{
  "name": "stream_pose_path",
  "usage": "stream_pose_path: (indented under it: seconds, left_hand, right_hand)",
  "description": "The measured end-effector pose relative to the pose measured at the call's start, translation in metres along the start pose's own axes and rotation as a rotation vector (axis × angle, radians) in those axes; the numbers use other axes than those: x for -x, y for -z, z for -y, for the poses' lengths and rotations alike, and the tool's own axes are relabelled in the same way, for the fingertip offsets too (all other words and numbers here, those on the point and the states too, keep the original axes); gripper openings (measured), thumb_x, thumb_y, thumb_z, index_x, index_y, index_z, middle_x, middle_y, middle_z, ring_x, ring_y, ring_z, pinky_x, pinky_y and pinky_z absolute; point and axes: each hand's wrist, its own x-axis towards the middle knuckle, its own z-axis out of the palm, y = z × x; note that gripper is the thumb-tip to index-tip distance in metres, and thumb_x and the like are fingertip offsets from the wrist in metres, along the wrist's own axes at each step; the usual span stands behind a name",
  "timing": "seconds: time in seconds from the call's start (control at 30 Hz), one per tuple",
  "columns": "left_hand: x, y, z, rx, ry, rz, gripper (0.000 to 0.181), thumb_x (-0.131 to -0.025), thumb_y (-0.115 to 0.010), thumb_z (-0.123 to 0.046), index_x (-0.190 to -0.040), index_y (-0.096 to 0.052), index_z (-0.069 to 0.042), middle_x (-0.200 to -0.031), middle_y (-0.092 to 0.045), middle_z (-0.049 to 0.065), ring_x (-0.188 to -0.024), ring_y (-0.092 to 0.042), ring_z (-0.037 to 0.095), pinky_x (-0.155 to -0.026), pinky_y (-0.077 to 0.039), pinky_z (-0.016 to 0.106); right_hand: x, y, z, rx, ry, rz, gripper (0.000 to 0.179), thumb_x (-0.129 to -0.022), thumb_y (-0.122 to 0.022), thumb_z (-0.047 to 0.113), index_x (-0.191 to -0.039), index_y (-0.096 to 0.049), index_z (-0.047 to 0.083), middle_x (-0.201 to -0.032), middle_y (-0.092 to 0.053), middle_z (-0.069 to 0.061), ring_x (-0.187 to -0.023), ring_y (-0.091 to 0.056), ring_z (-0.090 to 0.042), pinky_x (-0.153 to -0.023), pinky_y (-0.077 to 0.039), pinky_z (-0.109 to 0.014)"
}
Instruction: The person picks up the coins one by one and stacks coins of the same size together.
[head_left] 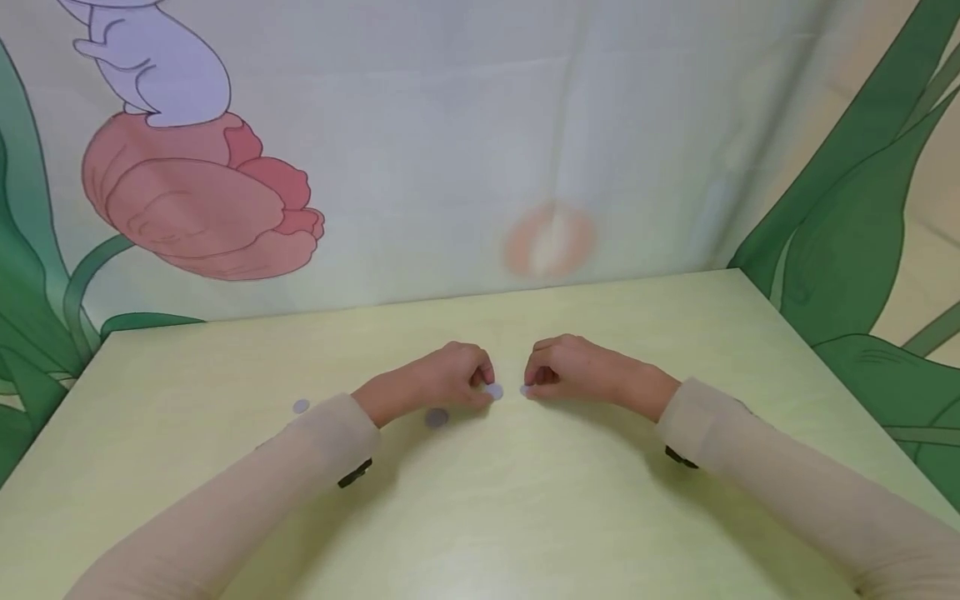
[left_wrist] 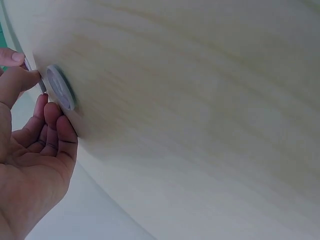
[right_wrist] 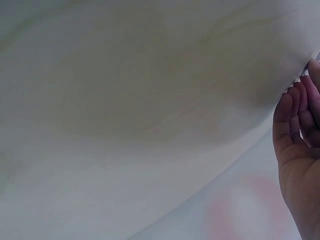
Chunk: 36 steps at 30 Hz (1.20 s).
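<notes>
Both hands are close together over the middle of the table. My left hand (head_left: 459,375) pinches a small pale round disc (head_left: 495,391) between thumb and fingertips, with the disc's face showing. Opposite it, my right hand (head_left: 577,368) pinches another small pale disc (head_left: 525,390) by its edge, partly covered by the fingers. A short gap separates the two discs in the head view. Under the left wrist lies a larger greyish disc (head_left: 437,417); in the left wrist view a rimmed round disc (left_wrist: 60,87) lies flat beside the left fingers. Another small disc (head_left: 301,406) rests farther left, by the left sleeve.
The pale yellow-green table (head_left: 525,500) ends at a back edge against a printed cloth (head_left: 420,167) with a pink flower and a white animal figure. Large green leaf prints flank the table on both sides. A dark strap (head_left: 354,472) shows below the left cuff.
</notes>
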Motion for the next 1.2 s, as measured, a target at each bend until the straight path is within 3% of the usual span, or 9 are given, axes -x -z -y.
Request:
stream_pose_path:
  seconds: [0.57,0.87,1.0,1.2]
  left_hand:
    - [0.004,0.0,0.001,0.024,0.028,-0.021,0.017,-0.089,-0.075,-0.015,-0.099,-0.067,-0.004,-0.083,-0.059,0.002,-0.073,-0.051,0.013,-0.068,-0.045,0.024]
    - [0.008,0.003,0.003,0.029,0.02,-0.031,0.024,-0.089,-0.077,-0.016,-0.106,-0.068,-0.002,-0.092,-0.063,0.004,-0.084,-0.055,0.016,-0.079,-0.049,0.027]
    - [0.02,0.011,0.006,0.043,0.001,-0.048,0.028,-0.089,-0.076,-0.015,-0.111,-0.068,0.0,-0.098,-0.065,0.006,-0.089,-0.058,0.016,-0.083,-0.05,0.029]
    - [0.054,0.03,0.013,0.021,-0.028,-0.118,0.028,-0.09,-0.075,-0.01,-0.112,-0.067,0.004,-0.1,-0.066,0.012,-0.087,-0.061,0.019,-0.081,-0.052,0.031]
  right_hand:
    - [0.003,-0.002,-0.006,-0.073,-0.003,-0.011,0.008,-0.092,-0.077,0.021,-0.093,-0.076,0.013,-0.088,-0.065,0.008,-0.076,-0.058,-0.002,-0.071,-0.052,-0.022]
    - [0.006,0.0,-0.005,-0.104,-0.024,-0.007,0.008,-0.092,-0.077,0.02,-0.094,-0.077,0.013,-0.088,-0.065,0.008,-0.077,-0.058,-0.003,-0.072,-0.053,-0.022]
    - [0.005,-0.001,-0.005,-0.105,-0.022,0.001,0.009,-0.092,-0.077,0.021,-0.095,-0.077,0.013,-0.088,-0.065,0.009,-0.076,-0.058,-0.004,-0.073,-0.053,-0.022]
    - [0.005,0.0,-0.005,-0.104,-0.024,0.002,0.008,-0.092,-0.077,0.02,-0.095,-0.077,0.012,-0.088,-0.065,0.008,-0.076,-0.058,-0.004,-0.072,-0.053,-0.022]
